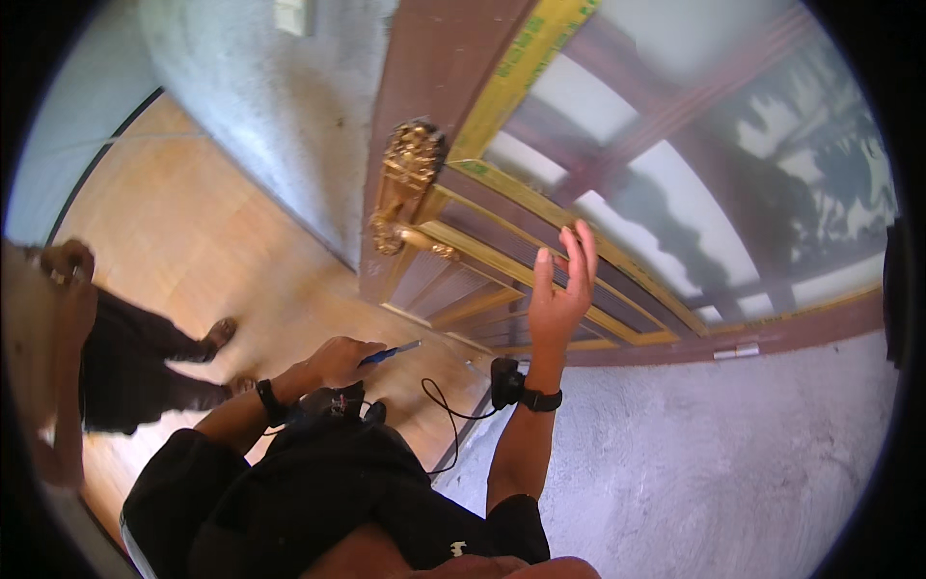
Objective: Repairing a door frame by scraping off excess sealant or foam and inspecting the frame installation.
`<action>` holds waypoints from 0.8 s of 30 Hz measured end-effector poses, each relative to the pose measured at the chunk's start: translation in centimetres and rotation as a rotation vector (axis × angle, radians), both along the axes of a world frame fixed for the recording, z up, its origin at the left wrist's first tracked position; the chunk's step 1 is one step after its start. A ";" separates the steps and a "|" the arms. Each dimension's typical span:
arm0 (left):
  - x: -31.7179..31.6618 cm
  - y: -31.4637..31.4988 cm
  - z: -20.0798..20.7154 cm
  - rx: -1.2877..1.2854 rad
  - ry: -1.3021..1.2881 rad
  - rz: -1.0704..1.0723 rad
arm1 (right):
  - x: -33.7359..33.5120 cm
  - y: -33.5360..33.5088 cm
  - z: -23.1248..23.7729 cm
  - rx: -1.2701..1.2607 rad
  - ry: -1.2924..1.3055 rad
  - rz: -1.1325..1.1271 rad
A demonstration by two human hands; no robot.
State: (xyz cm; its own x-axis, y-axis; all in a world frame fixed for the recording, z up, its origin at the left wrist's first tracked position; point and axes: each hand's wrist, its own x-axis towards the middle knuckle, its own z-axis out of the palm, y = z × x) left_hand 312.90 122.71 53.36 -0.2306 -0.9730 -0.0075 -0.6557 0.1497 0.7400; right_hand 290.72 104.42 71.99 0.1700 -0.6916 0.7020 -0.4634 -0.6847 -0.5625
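Note:
My left hand [338,363] is wrapped round the blue handle of a slim utility knife [378,357], its grey blade pointing right, held low over the floor. My right hand [562,297] is raised with fingers stretched out and holds nothing. It is in front of the brown door [439,68], near the lower edge of the frosted glass pane [666,222]; whether it touches the door I cannot tell. Yellow tape [526,53] with green print borders the glass. An ornate gold door handle [410,183] is up and left of my right hand.
Another person [135,357] in dark trousers stands at the left on the tan floor [193,212]. A black cable [449,415] hangs from a small black device on my right wrist. A rough grey wall [694,454] fills the lower right; a small white piece [736,351] lies by the door frame.

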 end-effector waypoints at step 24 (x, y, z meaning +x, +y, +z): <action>-7.2 15.6 3.6 0.263 0.041 0.627 | 5.4 0.2 -1.6 0.011 -0.139 0.403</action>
